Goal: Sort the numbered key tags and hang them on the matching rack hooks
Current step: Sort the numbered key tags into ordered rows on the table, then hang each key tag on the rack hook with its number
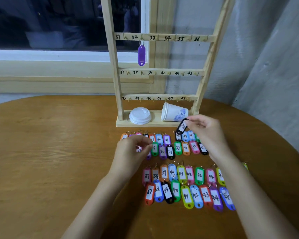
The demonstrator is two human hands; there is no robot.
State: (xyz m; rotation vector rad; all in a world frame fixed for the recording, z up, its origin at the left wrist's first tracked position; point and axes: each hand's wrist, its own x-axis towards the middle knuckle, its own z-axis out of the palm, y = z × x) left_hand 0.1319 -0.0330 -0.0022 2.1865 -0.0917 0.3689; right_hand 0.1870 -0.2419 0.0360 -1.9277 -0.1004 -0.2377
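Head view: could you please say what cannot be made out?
Head view:
- Tags under the left hand: numbers hidden by its fingers; its grip unclear.
- Row ends right: hidden by the right hand pinching the black tag 32.
- Purple tag: number not visible.
- Rack: top cut off by the frame edge.

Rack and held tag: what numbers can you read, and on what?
"31 32 33 34 35 36": top rail
"37 38 39 40 41 42": middle rail
"43 44 45 46 47 48": bottom rail
"32": black tag pinched by right hand
Too small to read: print on purple hanging tag
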